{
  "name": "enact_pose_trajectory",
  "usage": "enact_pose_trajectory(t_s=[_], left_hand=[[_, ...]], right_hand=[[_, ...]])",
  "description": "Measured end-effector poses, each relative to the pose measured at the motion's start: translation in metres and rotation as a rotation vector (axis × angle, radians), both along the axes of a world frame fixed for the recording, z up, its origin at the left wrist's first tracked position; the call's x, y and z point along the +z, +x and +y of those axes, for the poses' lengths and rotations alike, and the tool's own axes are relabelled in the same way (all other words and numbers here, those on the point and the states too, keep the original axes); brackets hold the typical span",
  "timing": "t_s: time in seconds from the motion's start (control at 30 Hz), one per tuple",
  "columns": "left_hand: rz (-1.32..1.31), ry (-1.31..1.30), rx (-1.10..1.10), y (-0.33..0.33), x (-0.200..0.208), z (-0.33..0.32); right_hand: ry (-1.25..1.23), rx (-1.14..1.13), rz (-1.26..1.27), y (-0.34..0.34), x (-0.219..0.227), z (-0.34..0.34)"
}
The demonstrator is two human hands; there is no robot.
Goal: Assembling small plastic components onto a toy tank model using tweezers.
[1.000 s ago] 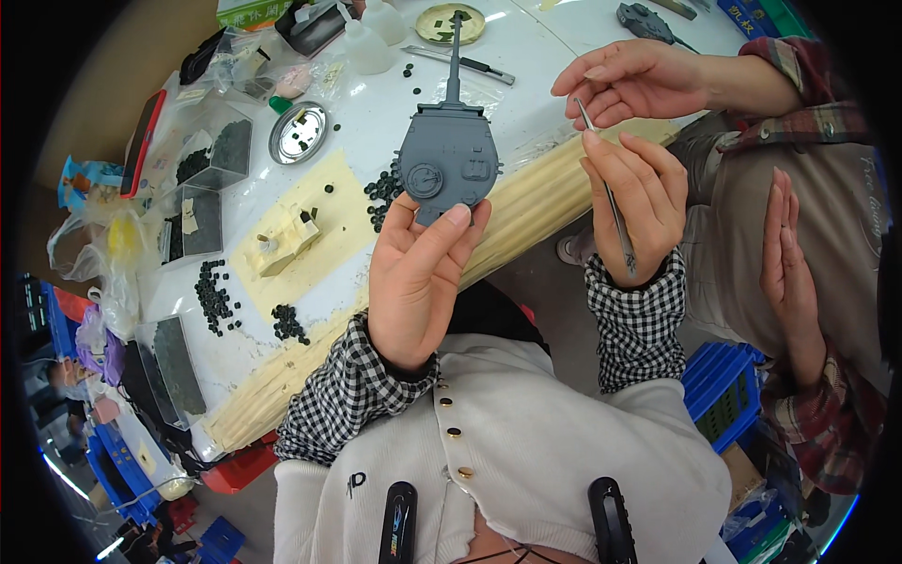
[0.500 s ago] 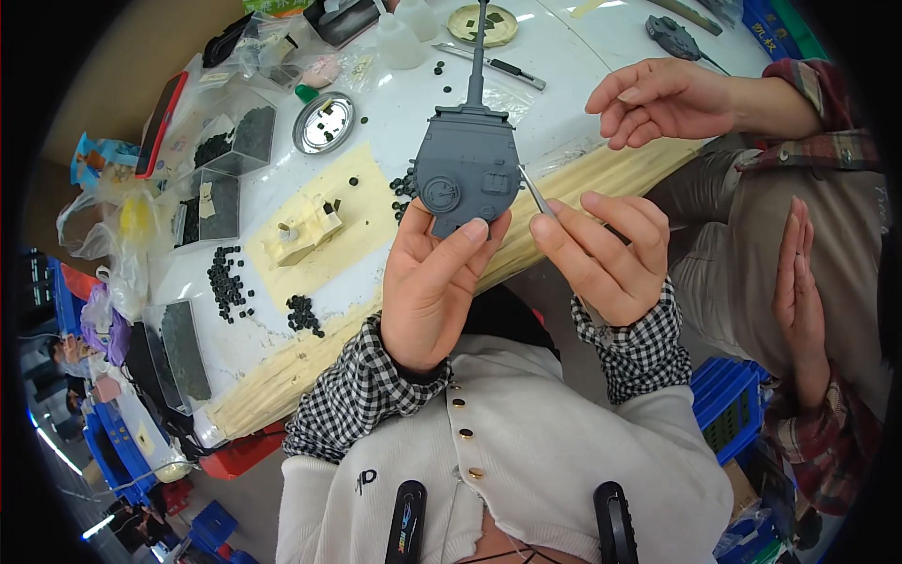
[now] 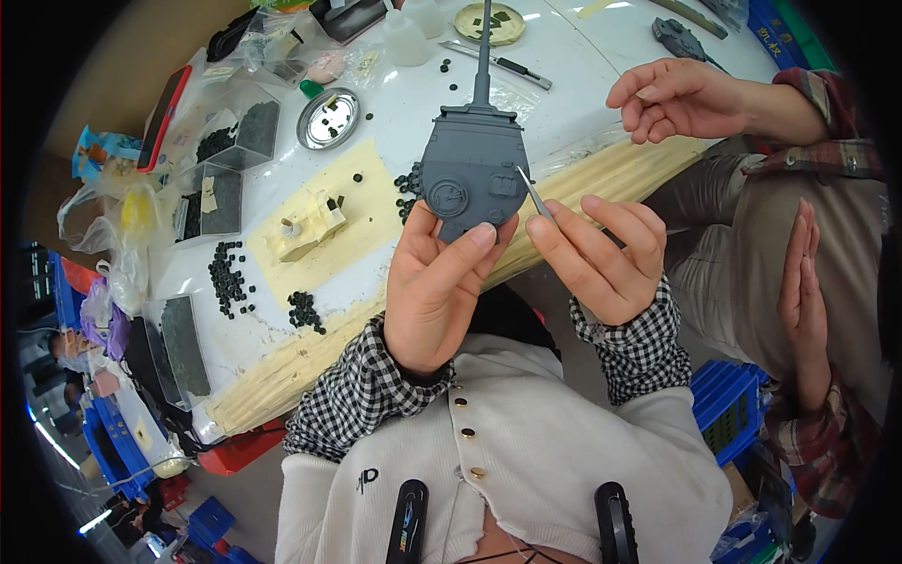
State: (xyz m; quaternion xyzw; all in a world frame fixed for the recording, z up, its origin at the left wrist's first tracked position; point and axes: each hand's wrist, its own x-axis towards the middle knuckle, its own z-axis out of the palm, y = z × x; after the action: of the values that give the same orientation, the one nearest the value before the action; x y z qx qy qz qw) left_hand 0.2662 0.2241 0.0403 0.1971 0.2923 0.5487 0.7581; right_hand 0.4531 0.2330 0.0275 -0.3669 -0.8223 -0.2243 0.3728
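In my left hand, thumb on top and fingers beneath, is a grey model tank turret with its long barrel pointing away from me. A round hatch and a smaller rectangular hatch show on its upper face. My right hand is closed around slim silver tweezers. Their pointed tip is at the turret's right side, near the rectangular hatch; whether it touches cannot be made out, nor whether anything tiny sits in it.
On the table, a cream model part lies on yellow paper, with small black wheels nearby. Clear boxes, a round tin and a craft knife lie farther off. At right, a co-worker's hand reaches over the table edge.
The turret has shifted slightly right and down with my left hand. The tweezers' tip now overlaps the turret's right edge. The co-worker's upper hand has moved a little to the right.
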Motion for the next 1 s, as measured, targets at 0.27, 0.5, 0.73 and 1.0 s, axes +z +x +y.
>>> enact_pose_trajectory(t_s=[0.27,0.5,0.73,1.0], left_hand=[[-0.010,-0.006,0.000,0.000,0.000,0.000],[0.029,-0.019,0.024,-0.003,0.000,0.005],[0.097,0.008,0.045,-0.003,0.009,0.010],[0.110,0.015,0.051,-0.004,0.010,0.010]], right_hand=[[0.026,0.023,-0.002,0.000,-0.001,0.001],[-0.009,0.069,0.014,0.003,0.001,-0.001],[-0.858,0.487,1.172,-0.008,-0.009,-0.005],[-1.263,0.636,1.729,-0.014,-0.012,-0.002]])
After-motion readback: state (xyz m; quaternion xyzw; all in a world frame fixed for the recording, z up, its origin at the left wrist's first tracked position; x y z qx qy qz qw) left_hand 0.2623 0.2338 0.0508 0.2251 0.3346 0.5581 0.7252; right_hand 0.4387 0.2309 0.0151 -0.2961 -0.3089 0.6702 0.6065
